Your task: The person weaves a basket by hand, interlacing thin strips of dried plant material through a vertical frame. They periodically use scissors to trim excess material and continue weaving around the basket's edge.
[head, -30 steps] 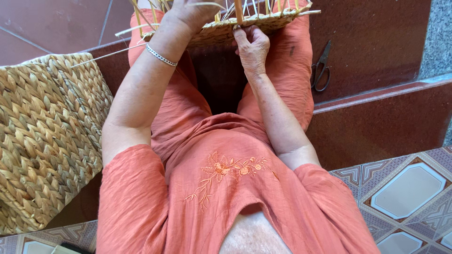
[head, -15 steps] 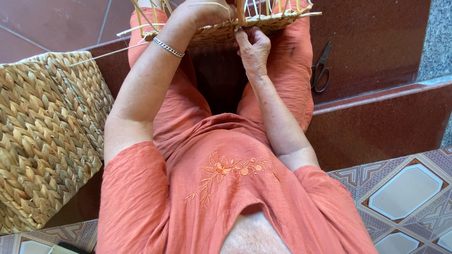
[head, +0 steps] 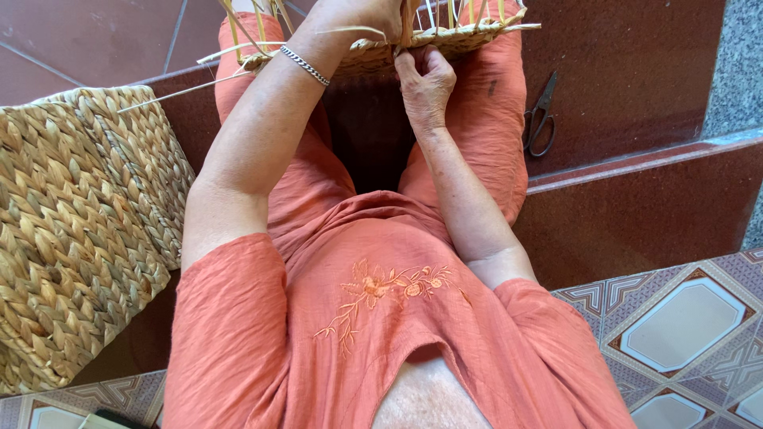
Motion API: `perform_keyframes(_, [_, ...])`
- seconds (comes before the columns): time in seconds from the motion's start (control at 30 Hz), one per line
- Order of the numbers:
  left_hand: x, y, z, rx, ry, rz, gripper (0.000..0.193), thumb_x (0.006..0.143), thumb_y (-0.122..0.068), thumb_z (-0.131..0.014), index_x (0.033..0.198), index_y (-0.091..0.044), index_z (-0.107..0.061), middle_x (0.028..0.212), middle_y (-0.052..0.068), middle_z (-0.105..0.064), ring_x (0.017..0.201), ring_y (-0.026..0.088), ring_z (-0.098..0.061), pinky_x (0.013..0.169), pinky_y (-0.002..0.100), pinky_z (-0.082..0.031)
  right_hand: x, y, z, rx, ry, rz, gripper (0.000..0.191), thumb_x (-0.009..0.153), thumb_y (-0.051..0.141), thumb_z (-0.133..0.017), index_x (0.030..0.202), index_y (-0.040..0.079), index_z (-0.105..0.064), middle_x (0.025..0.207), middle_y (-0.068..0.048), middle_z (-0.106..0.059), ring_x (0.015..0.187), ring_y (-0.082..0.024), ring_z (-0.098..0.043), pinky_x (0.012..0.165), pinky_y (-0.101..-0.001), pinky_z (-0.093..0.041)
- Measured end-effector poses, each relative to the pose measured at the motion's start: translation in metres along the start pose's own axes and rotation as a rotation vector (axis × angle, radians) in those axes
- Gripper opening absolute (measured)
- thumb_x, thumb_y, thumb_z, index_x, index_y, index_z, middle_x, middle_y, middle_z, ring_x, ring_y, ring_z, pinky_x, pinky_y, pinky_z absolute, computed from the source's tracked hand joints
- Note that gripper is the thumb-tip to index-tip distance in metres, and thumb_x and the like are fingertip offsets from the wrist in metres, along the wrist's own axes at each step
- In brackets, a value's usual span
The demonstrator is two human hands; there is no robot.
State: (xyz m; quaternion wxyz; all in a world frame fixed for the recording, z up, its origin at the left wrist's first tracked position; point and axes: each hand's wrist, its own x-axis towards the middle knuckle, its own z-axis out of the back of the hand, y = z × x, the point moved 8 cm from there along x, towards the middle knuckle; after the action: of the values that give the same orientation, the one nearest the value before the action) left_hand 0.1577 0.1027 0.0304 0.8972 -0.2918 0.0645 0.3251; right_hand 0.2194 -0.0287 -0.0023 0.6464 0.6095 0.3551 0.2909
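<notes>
Red steps (head: 636, 206) hold scissors (head: 541, 117) beside woven basket (head: 79, 230).

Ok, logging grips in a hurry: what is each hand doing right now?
Left hand: closed on the half-woven basket's rim.
Right hand: fingers curled, pinching the basket's edge from below.

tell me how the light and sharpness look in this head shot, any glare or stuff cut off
Head view: bright daylight, sharp throughout, no blur. Soft sheen on the red step, no harsh glare. Deep shadow between the knees. The half-woven basket and left hand are cropped by the top edge; the right hand shows fully. Wide-lens bulge makes the orange shirt loom large.
</notes>
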Motion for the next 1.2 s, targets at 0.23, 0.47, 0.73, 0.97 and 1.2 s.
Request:
perform_keyframes(0.23, [-0.01,0.016,0.002,-0.069,0.083,0.02,0.025,0.087,-0.027,-0.073,0.097,-0.004,-0.076,0.08,0.018,-0.071,0.064,0.027,-0.067,0.055,0.041,-0.051,-0.002,0.001,0.002,-0.08,-0.018,0.015,0.021,0.093,0.008,-0.078,0.077,0.004,-0.063,0.068,0.004,-0.063,0.059,-0.002,-0.053,0.053,-0.0206,-0.046])
perform_keyframes(0.47, [0.002,0.002,-0.003,-0.056,0.071,-0.018,0.024,0.087,-0.026,-0.071,0.1,-0.006,-0.076,0.082,0.018,-0.071,0.067,0.027,-0.068,0.057,0.041,-0.051,-0.019,-0.003,-0.003,0.246,0.02,-0.049,0.014,0.094,0.003,-0.078,0.105,0.001,-0.07,0.093,0.002,-0.072,0.075,-0.002,-0.06,0.063,-0.0178,-0.048])
perform_keyframes(0.73, [0.005,-0.01,-0.003,-0.042,0.065,-0.026,0.023,0.087,-0.023,-0.07,0.102,-0.007,-0.076,0.085,0.017,-0.072,0.07,0.027,-0.068,0.06,0.041,-0.052,-0.018,-0.005,-0.005,0.249,-0.08,0.032,0.016,0.093,0.0,-0.08,0.107,-0.002,-0.072,0.099,-0.002,-0.074,0.085,-0.005,-0.064,0.075,-0.0197,-0.055])
perform_keyframes(0.97, [0.006,-0.005,-0.006,-0.068,0.092,-0.034,0.023,0.087,-0.021,-0.068,0.105,-0.009,-0.076,0.088,0.016,-0.072,0.073,0.028,-0.069,0.062,0.042,-0.052,-0.015,0.0,-0.008,0.266,-0.068,0.048,0.012,0.094,0.001,-0.08,0.102,-0.001,-0.072,0.095,-0.001,-0.073,0.084,-0.005,-0.064,0.077,-0.0204,-0.054])
perform_keyframes(1.2, [-0.007,-0.011,0.004,-0.096,0.109,-0.025,0.024,0.087,-0.02,-0.067,0.107,-0.01,-0.076,0.09,0.016,-0.073,0.075,0.028,-0.069,0.063,0.042,-0.053,-0.017,-0.001,-0.01,0.297,-0.086,-0.01,0.013,0.093,0.003,-0.081,0.093,0.0,-0.068,0.086,0.002,-0.068,0.075,-0.002,-0.055,0.067,-0.0189,-0.046])
